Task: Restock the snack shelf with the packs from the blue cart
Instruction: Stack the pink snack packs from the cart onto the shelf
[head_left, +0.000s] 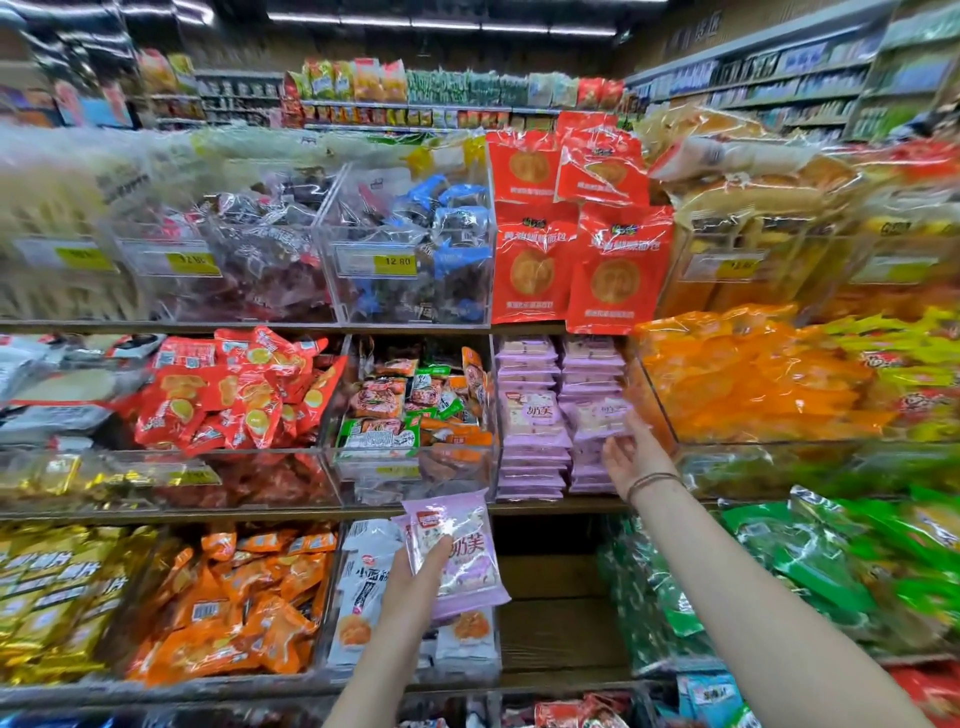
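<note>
Spanning the frame, the snack shelf (561, 506) holds clear bins of mixed packets. Right of centre on its middle tier sit two lilac stacks (530, 457), their packs lying flat with narrow edges facing out. On the right stack a top pack (597, 418) leans with its printed face toward the camera. The right hand (631, 454) meets that pack's right edge palm-up, its fingers fairly straight and not closed round it.

Below centre, the left hand (415, 577) grips the held lilac packs (467, 566), at least two, with its thumb across their front. Their long axis runs up the frame, tops tipped slightly left and print facing the camera. The blue cart is out of view.

These pouches look light, soft and glossy, so probably slippery against each other, with contents likely crushable. Holding across the width near the sealed edges seems safest, then turning each flat to match the stacks.
</note>
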